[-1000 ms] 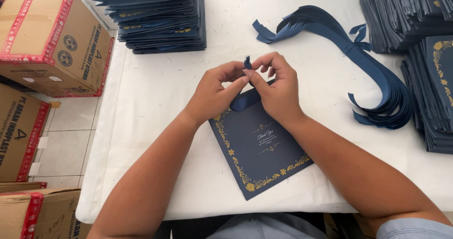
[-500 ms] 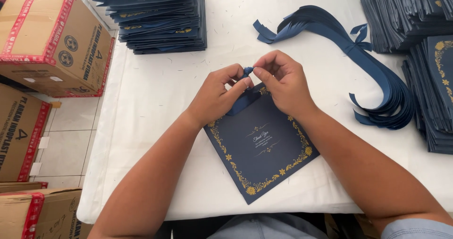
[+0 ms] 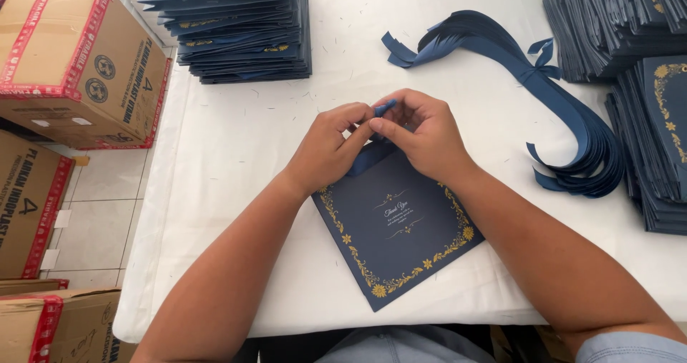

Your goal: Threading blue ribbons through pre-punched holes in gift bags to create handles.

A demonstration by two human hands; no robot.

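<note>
Both hands meet at the top edge of the card [image 3: 401,227]: the left hand [image 3: 330,148] and right hand [image 3: 422,137] pinch a ribbon [image 3: 379,112] between fingertips, holding it taut for tying. The card lies flat just below the hands, steadied under them; spare ribbons [image 3: 565,141] lie to the right hand's far side.

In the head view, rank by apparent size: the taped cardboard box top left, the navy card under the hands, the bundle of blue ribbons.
1. Cardboard box, and 2. ribbon bundle: close in spread, order unsure.
3. Navy card, partly covered by the hands.
</note>
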